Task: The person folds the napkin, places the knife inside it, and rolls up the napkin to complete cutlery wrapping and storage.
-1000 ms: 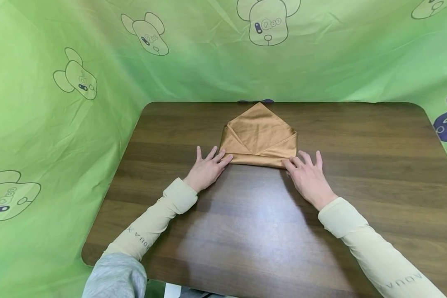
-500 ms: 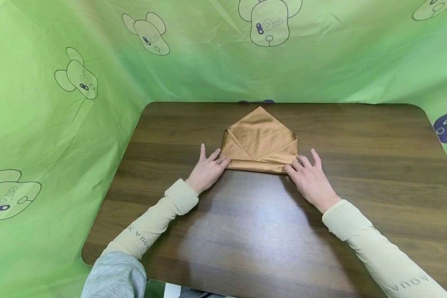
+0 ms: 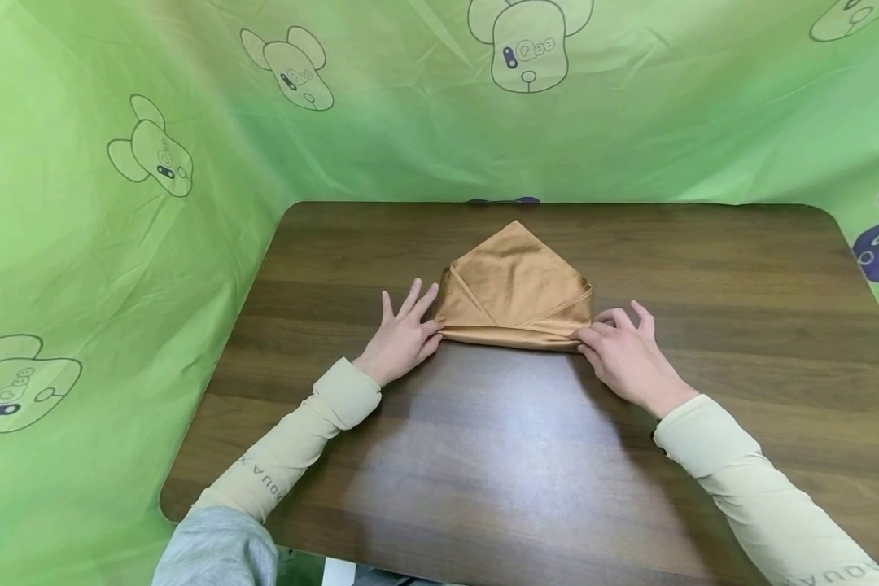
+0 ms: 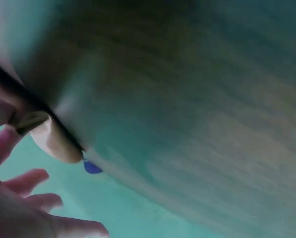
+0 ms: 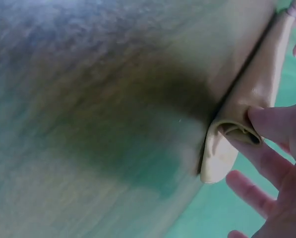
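A shiny copper-brown cloth (image 3: pixel 516 273) lies on the table in the head view, folded like an envelope with its point at the far side. Its near edge is rolled into a narrow band. At the left end of that band, my left hand (image 3: pixel 399 338) pinches the roll between thumb and forefinger, the other fingers spread. My right hand (image 3: pixel 633 358) pinches the right end likewise. Seen from the right wrist, the cloth roll (image 5: pixel 252 94) shows its coiled layers at the thumb and forefinger. The left wrist view has the other roll end (image 4: pixel 32 120) between the fingertips.
The brown wood-grain table (image 3: pixel 454 456) has rounded corners and extends to both sides of the cloth. A green curtain (image 3: pixel 381 106) printed with cartoon heads hangs behind it and along the left.
The cloth has slid toward me and slightly right, so its far point now lies farther from the table's back edge. The right hand has shifted right and nearer; the left hand's grip has shifted slightly.
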The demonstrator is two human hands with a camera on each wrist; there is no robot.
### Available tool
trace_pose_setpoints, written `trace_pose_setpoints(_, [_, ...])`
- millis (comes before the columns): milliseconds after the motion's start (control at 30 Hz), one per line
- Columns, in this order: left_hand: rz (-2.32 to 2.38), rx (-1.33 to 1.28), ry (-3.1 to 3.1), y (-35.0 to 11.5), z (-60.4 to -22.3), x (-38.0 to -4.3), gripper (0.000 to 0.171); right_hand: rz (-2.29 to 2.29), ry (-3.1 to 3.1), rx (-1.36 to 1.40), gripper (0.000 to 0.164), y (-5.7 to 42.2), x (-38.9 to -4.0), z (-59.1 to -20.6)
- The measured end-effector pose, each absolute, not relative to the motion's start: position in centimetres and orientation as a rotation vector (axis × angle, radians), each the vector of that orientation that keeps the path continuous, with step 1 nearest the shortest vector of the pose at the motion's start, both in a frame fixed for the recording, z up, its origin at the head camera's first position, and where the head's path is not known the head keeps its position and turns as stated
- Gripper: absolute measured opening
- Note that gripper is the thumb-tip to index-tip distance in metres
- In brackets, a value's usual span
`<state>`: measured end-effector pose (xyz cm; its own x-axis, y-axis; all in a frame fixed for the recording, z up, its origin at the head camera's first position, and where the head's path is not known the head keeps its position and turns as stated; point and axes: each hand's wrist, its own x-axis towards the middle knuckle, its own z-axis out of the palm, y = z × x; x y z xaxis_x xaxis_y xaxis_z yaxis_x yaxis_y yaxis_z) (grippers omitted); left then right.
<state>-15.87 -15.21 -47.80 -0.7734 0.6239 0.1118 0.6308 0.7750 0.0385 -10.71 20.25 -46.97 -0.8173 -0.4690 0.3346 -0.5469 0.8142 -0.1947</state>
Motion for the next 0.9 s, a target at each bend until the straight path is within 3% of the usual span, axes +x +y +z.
trace_pose_setpoints(367, [-0.698, -0.812, -3.111, -16.1, -47.8, -17.0, 0.027, 0.684, -2.941, 0.486, 0.009, 20.4, -11.4, -46.4])
trace_pose_setpoints(900, [-0.701, -0.733, -3.132, -15.7, -47.8, -17.8, 0.033, 0.756, -2.976, 0.328, 0.013, 20.1, -12.1, -46.7])
